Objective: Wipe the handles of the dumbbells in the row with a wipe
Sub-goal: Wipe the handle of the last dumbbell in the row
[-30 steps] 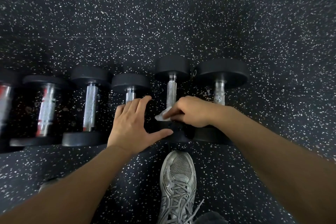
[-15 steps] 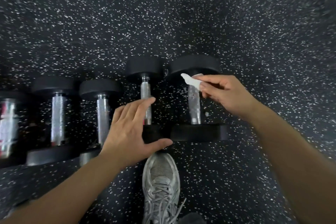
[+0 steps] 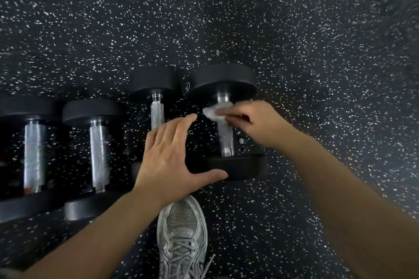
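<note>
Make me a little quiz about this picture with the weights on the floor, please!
1. True or false: the right hand holds the white wipe against the handle of the rightmost dumbbell.
2. What is the left hand doing? A) gripping a dumbbell handle B) spread open with straight fingers, holding nothing C) holding the wipe
3. What lies on the speckled floor between the two arms, at the bottom of the picture?

Key
1. True.
2. B.
3. A grey shoe with laces.
</note>
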The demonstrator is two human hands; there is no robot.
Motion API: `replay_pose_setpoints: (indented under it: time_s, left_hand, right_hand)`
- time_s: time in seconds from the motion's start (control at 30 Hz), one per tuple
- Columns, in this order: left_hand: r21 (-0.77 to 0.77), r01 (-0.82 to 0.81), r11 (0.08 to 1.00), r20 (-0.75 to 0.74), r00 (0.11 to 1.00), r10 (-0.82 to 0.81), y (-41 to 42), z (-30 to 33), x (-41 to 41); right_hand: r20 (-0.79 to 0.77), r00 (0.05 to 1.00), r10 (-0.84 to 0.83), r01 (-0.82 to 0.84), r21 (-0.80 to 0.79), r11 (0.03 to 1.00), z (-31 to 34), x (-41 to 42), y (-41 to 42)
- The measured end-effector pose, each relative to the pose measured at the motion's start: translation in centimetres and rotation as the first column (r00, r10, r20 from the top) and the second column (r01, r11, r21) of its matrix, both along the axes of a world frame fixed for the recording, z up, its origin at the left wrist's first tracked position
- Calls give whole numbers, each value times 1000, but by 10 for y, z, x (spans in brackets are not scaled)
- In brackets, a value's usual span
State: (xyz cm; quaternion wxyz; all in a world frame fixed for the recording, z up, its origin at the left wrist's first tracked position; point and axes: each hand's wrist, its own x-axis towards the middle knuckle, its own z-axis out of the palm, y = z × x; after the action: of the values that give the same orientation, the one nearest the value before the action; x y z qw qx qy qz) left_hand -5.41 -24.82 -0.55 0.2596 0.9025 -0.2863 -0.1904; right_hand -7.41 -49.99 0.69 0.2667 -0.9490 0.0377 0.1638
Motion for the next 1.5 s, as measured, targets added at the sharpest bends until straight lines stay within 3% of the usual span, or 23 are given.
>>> replay_pose_setpoints:
  time_s: [0.13, 0.2, 0.27, 0.37, 0.47, 0.57, 0.63, 0.7, 0.77, 0.8, 0.87, 0.93, 0.97, 1.13, 1.3, 1.37, 1.43, 1.5]
  left_hand:
    - [-6, 5, 1000, 11, 1000, -5, -10, 0, -2]
    - [-22, 0, 1000, 10, 1000, 0, -17, 2, -5]
    - [-32, 1, 999, 9, 1000, -1, -27, 5, -9]
    - [-41, 12, 999, 5, 1000, -12, -44, 12, -15]
    - [-79, 5, 997, -13, 1000, -6, -56, 16, -20]
    - [-108, -17, 994, -5, 1000, 17, -55, 15, -21]
    - [-111, -21, 994, 0, 1000, 22, -50, 11, -20]
    - [-97, -8, 995, 7, 1000, 9, -47, 8, -20]
    - [-83, 7, 997, 3, 1000, -7, -47, 5, -22]
    - [-73, 18, 997, 4, 1000, -17, -48, 3, -23]
    - [-66, 36, 997, 16, 999, -35, -55, 1, -26]
    - [-86, 33, 996, 17, 999, -32, -64, 0, -30]
    - [-95, 30, 995, 14, 999, -28, -69, 1, -32]
    - [-114, 39, 993, 11, 999, -38, -87, 3, -35]
    - [-103, 39, 994, 5, 999, -39, -92, -2, -35]
    - [-96, 44, 994, 3, 999, -44, -96, -2, -36]
    - [-95, 43, 995, 3, 999, -43, -102, -2, -39]
    - [-105, 31, 994, -3, 1000, -31, -111, -1, -42]
  right_hand:
    - [-310, 935, 174, -154, 88, 984, 19, -13, -4]
    - [-372, 900, 228, -189, 137, 972, 25, -14, -8]
    - [-276, 956, 100, -55, 166, 985, 28, -10, -15]
    - [31, 981, -191, 184, 159, 970, 21, 0, -23]
    - [88, 987, -133, 138, -47, 989, 6, 3, -24]
    - [-4, 999, -44, 43, -101, 994, 1, -10, -24]
    - [-149, 989, 24, -38, -90, 995, 11, -18, -28]
    - [-325, 939, 113, -143, -69, 987, 22, -24, -34]
    - [-399, 904, 150, -170, -16, 985, 30, -28, -38]
    - [-353, 928, 118, -125, 5, 992, 31, -29, -40]
    - [-112, 991, -68, 73, 35, 997, 28, -29, -45]
    - [79, 979, -186, 188, -17, 982, 20, -25, -50]
    - [98, 978, -185, 193, -78, 978, 17, -24, -51]
    - [-51, 992, -119, 108, -180, 978, 12, -35, -55]
    - [-448, 892, 57, -106, -85, 991, 36, -41, -64]
    - [-375, 926, 42, -76, -74, 994, 39, -42, -68]
    - [-143, 984, -102, 90, -84, 992, 35, -41, -72]
    - [38, 975, -217, 220, -118, 968, 28, -37, -73]
